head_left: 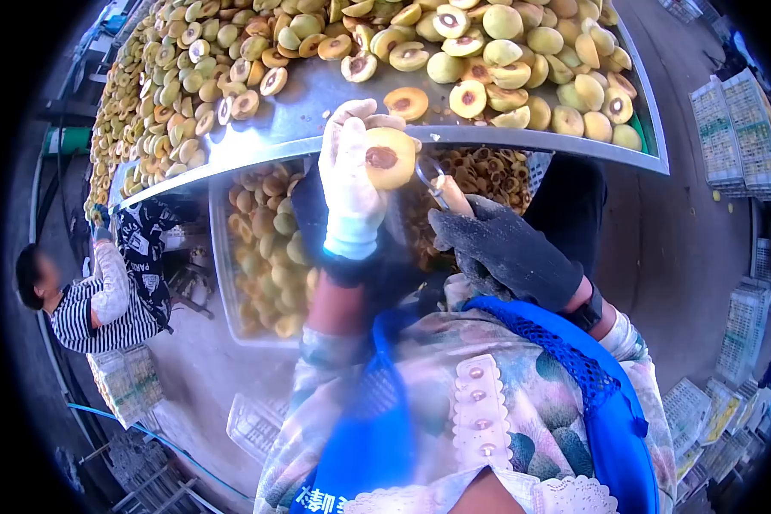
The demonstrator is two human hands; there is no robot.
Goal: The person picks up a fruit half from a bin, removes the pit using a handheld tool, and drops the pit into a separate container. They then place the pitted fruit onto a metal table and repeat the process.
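A halved yellow peach point(396, 170), its brown centre facing up, is held in my left hand point(348, 176), which wears a white glove. Just to its right, my right hand point(514, 253) in a dark grey glove is closed round the wooden handle of a pitting tool point(456, 197). The tool's curved metal loop stands close beside the peach half. Both hands are over the near edge of a metal table point(308, 90). Beyond them lies another cut half point(406, 104) on the metal surface.
Heaped peach halves point(505, 60) cover much of the table behind its raised metal rim. Below stand a white crate point(224, 283) of peaches and a heap of brown pits point(493, 176). Another person point(103, 300) works at the left. Stacked crates point(741, 133) stand at right.
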